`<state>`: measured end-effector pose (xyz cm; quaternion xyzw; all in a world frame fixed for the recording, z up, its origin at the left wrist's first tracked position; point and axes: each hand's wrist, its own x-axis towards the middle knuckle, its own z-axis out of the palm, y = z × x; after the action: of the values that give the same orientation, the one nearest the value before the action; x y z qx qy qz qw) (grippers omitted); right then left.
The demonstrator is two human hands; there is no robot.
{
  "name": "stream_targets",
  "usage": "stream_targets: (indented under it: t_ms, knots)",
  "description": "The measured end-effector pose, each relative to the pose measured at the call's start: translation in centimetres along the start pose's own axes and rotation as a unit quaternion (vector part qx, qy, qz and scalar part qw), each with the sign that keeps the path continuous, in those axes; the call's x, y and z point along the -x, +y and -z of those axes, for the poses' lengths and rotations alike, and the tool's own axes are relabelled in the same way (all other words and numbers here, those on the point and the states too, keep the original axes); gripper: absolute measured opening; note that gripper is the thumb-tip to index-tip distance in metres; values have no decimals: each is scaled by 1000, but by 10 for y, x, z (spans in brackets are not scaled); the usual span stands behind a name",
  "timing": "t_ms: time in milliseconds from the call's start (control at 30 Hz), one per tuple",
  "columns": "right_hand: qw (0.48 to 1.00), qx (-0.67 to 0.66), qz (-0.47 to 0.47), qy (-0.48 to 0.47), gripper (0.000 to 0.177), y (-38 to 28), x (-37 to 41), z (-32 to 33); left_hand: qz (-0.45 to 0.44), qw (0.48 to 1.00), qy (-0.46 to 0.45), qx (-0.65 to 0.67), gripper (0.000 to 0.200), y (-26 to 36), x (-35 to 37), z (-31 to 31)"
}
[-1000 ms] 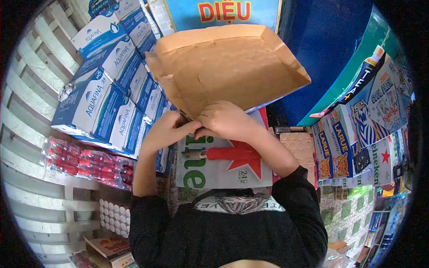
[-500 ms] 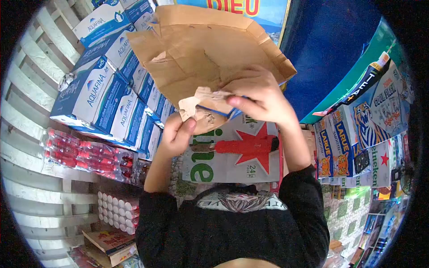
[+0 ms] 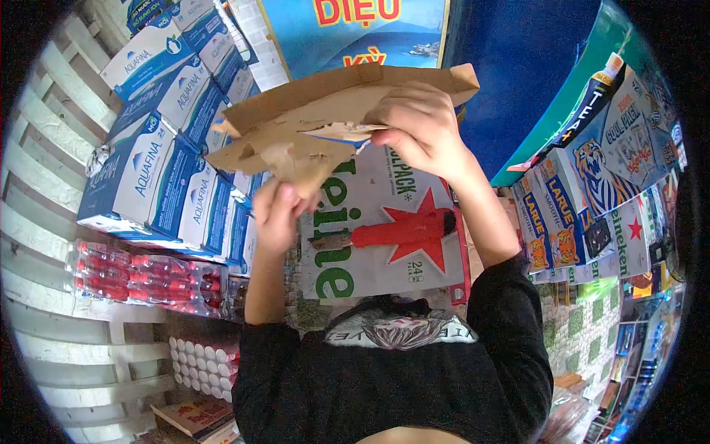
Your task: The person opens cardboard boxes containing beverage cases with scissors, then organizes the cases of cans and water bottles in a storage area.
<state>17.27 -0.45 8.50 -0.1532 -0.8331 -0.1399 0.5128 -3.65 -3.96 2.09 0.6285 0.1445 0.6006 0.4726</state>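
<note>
Both hands hold a torn piece of brown cardboard [image 3: 296, 122], raised above a Heineken carton and tilted so its inner face shows. My left hand [image 3: 279, 211], slightly blurred, pinches the ragged lower-left edge. My right hand [image 3: 421, 126] is closed on the torn edge at the right, its thumb on the near side. Strips of peeled paper and a bit of blue print show along the tear. Below, on the white Heineken carton [image 3: 347, 259], lies a red-handled tool [image 3: 396, 231] with a dull, narrow end pointing left.
Stacked Aquafina cartons [image 3: 137, 177] stand at left, with a pack of red-capped bottles [image 3: 148, 277] and white-topped cans [image 3: 203, 366] nearer me. Larue beer cartons [image 3: 551, 222] and a Tiger carton [image 3: 614, 148] stand at right. A blue panel [image 3: 518, 74] rises behind.
The cardboard has tipped to a flatter angle and dropped lower in view, uncovering more of the poster behind. My left hand has shifted slightly left and down; my right hand keeps its grip.
</note>
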Motion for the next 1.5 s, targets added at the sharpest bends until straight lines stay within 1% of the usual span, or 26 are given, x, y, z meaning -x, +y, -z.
stream_targets:
  t_ms: [33, 100, 167, 200, 267, 300, 367, 400, 467, 500, 567, 600, 733, 833, 867, 933, 1000, 1067, 1133, 1200, 1267, 1333, 1400, 1433, 1467, 1500]
  knots:
    - [1000, 1, -1, -1, 21, 2, 0, 2, -62, 997, -32, -26, 26, 4, 2, 8]
    - [998, 19, 31, 52, 23, 7, 1, 8, -250, 944, 81, -199, 23, 11, 0, 24]
    - [998, 25, 51, 40, 24, 5, 5, 12, -382, 788, 167, -454, 51, 32, -15, 29]
    - [996, 32, 73, 28, 25, 4, 6, 12, -383, 788, 167, -453, 51, 44, -19, 24]
    - [985, 102, 136, 15, 25, -2, 17, 8, -317, 693, 66, -644, 62, 63, -27, 16]
    - [981, 109, 157, 11, 25, -9, 20, 8, -318, 693, 67, -643, 62, 63, -27, 19]
    - [976, 99, 195, -14, 24, -20, 26, 8, -164, 613, -195, -748, 53, 65, -28, 31]
    - [974, 83, 210, -34, 24, -24, 33, 8, -165, 613, -194, -748, 53, 59, -23, 38]
    - [979, 57, 186, -68, 25, -26, 49, 10, -79, 671, -242, -696, 34, 39, -8, 52]
    - [986, 39, 114, -112, 25, -27, 55, 14, -83, 670, -246, -695, 34, 37, -5, 52]
    - [985, -25, -33, -165, 34, -22, 63, 24, -186, 658, -183, -707, 27, 34, 1, 51]
    - [983, 13, -73, -166, 41, -17, 64, 29, -189, 659, -187, -704, 27, 33, 2, 51]
    - [971, 161, -126, -124, 20, 31, 78, 40, -229, 695, -117, -672, 31, 27, 5, 51]
    - [973, 220, -36, -64, 11, 45, 60, 35, -234, 765, 159, -578, 29, 13, -1, 55]
    - [970, 238, -8, -47, 10, 42, 49, 32, -243, 767, 147, -575, 29, 15, -6, 57]
    - [961, 271, 61, 3, 9, 36, 28, 27, -252, 746, 254, -562, 27, 20, -20, 67]
    - [939, 320, 121, 21, 10, 32, 14, 24, -161, 815, 358, -426, 27, 16, -22, 86]
    - [908, 359, 175, 130, 11, 25, 0, 15, -184, 746, 348, -537, 32, 17, -21, 109]
    - [899, 349, 213, 155, 21, 24, -10, 17, -226, 693, 328, -601, 37, 26, -25, 100]
    - [885, 346, 234, 207, 21, 27, -18, 19, -207, 725, 314, -577, 42, 35, -28, 90]
    - [890, 350, 219, 193, 18, 31, -24, 28, -125, 816, 342, -449, 46, 45, -29, 70]
    - [928, 334, 114, 117, 12, 41, -31, 38, -169, 778, 368, -480, 50, 57, -42, 55]
    - [935, 316, 105, 121, 8, 56, -48, 45, -284, 659, 345, -605, 52, 68, -54, 68]
    - [942, 281, 116, 146, 7, 59, -59, 49, -284, 658, 345, -606, 52, 74, -57, 77]
    - [946, 244, 126, 172, 6, 61, -70, 54, -284, 714, 361, -529, 49, 80, -60, 89]
    - [955, 230, 59, 179, 5, 65, -81, 61, -282, 764, 372, -445, 47, 87, -65, 101]
